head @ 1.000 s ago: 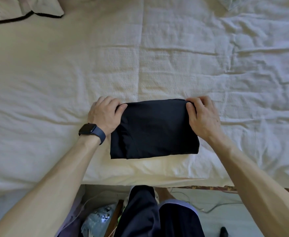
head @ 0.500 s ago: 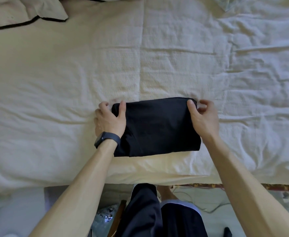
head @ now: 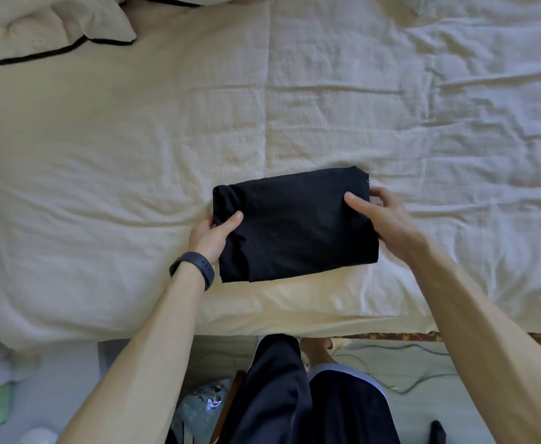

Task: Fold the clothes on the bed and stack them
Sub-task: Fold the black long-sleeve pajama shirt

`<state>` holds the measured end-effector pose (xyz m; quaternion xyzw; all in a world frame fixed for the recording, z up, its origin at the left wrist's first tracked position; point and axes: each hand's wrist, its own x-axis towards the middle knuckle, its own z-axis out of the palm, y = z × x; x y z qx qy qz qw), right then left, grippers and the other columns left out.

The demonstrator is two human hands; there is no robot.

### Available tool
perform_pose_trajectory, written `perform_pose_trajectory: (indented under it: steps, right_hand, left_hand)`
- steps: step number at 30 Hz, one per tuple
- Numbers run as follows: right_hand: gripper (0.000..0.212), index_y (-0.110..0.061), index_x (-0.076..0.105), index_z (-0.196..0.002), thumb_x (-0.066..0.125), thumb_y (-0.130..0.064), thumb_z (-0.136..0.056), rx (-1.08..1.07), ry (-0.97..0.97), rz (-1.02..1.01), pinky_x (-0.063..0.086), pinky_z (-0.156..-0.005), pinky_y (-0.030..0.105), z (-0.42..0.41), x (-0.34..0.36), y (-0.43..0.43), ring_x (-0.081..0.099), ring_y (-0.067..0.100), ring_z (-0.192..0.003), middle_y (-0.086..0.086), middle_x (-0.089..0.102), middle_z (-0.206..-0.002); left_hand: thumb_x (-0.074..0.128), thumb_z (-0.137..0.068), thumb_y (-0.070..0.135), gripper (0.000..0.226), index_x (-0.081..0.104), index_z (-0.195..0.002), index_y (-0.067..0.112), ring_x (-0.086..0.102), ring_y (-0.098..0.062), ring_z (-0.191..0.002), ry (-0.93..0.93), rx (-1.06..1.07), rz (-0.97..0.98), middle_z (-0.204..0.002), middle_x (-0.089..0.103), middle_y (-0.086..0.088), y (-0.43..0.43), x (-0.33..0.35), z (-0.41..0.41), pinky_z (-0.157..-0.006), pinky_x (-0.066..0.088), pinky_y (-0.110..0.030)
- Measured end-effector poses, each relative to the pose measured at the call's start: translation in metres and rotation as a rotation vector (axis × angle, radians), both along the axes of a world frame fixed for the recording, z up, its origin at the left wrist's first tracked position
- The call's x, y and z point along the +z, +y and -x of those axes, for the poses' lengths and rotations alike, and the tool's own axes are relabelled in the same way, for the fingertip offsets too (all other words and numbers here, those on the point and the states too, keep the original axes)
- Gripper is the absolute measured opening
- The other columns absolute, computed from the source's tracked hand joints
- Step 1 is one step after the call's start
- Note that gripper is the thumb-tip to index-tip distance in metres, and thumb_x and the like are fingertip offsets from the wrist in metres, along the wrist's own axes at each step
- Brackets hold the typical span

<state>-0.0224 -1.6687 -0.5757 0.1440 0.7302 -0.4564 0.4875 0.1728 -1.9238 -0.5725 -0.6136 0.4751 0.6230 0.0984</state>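
Folded black garment (head: 294, 225) lies on the cream bed sheet (head: 102, 155), close to the bed's near edge, straight in front of you. Your left hand (head: 213, 233) pinches its left end: thumb on top, fingers tucked under the cloth. Your right hand (head: 381, 216) clamps the right end: thumb on top, fingers curled behind the edge. Dark watch (head: 195, 267) on your left wrist. Rumpled pillow (head: 38, 30), black piping, far left corner
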Motion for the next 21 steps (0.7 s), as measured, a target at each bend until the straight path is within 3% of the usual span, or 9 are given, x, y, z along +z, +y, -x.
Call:
perform_pose_trajectory:
  steps: [2, 6, 12, 16, 21]
  right_hand:
    - [0.054, -0.027, 0.059, -0.123, 0.081, -0.052, -0.081, -0.022, 0.027, 0.023, 0.057, -0.075, 0.032, 0.001, -0.002, 0.000, 0.075, 0.016, -0.097, -0.006, 0.075, -0.109]
    - [0.043, -0.031, 0.056, -0.131, 0.072, -0.044, -0.093, -0.001, 0.030, 0.027, 0.058, -0.086, 0.037, 0.002, -0.006, 0.002, 0.072, 0.017, -0.101, 0.000, 0.072, -0.114]
    - [0.025, -0.037, 0.056, -0.125, 0.063, -0.037, -0.101, -0.022, 0.049, 0.031, 0.056, -0.083, 0.036, -0.001, -0.004, 0.002, 0.071, 0.018, -0.102, 0.003, 0.071, -0.112]
    - [0.044, -0.039, 0.054, -0.126, 0.072, -0.053, -0.090, -0.018, 0.029, 0.040, 0.056, -0.075, 0.033, -0.002, 0.004, -0.001, 0.074, 0.010, -0.096, -0.010, 0.073, -0.111]
    - [0.033, -0.055, 0.057, -0.112, 0.078, -0.049, -0.086, 0.017, 0.064, 0.041, 0.057, -0.072, 0.028, 0.001, 0.008, 0.000, 0.075, 0.008, -0.093, -0.007, 0.076, -0.107]
  left_hand:
    - [0.082, -0.082, 0.038, 0.039, 0.068, -0.115, 0.023, 0.073, -0.015, -0.097, 0.050, 0.008, -0.045, -0.107, 0.076, 0.005, -0.002, 0.003, -0.004, -0.074, 0.059, -0.028]
    - [0.074, -0.087, 0.039, 0.044, 0.061, -0.128, 0.030, 0.071, -0.010, -0.103, 0.149, -0.002, -0.159, -0.118, 0.073, 0.011, -0.008, 0.008, -0.008, -0.075, 0.058, -0.029]
    - [0.072, -0.090, 0.036, 0.031, 0.064, -0.120, 0.032, 0.073, -0.014, -0.097, 0.124, -0.006, -0.109, -0.111, 0.075, 0.010, -0.014, 0.004, -0.005, -0.070, 0.057, -0.033]
    - [0.072, -0.092, 0.025, 0.014, 0.070, -0.106, 0.028, 0.074, -0.010, -0.088, 0.093, 0.064, -0.016, -0.106, 0.077, 0.004, -0.008, -0.003, 0.001, -0.069, 0.057, -0.029]
    - [0.074, -0.090, 0.018, 0.033, 0.062, -0.117, 0.034, 0.073, -0.006, -0.093, 0.170, 0.119, 0.020, -0.112, 0.073, 0.011, -0.005, 0.001, 0.001, -0.066, 0.059, -0.023]
